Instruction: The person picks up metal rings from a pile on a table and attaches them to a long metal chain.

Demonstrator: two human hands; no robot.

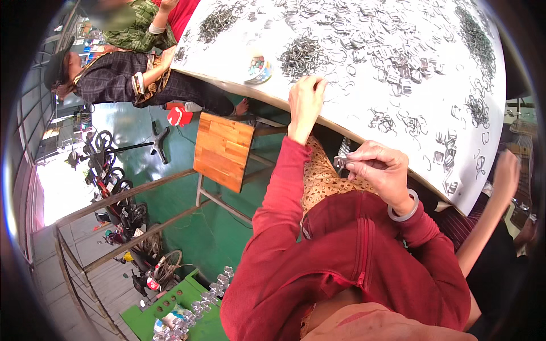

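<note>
My left hand (306,106) is at the near edge of a white table (471,184), its fingers bent and pressed together beside a heap of dark metal rings (303,57). Whatever those fingertips hold, if anything, is hidden. Lower and to the right, just off the table edge and above my lap, my right hand (380,169) pinches a small silver metal clip (341,162) between thumb and fingers. Behind it hangs a strip of similar metal pieces (344,146). Many flat silver clips (404,65) lie scattered across the table, with smaller clusters of rings (382,120) nearer me.
A clear cup (259,69) of colourful bits stands near the table's left edge. A wooden stool (224,151) is to my left, with a railing (128,196) and parked motorbikes (116,207) beyond. Co-workers (116,78) sit at far left; another person's arm (500,184) reaches in at right.
</note>
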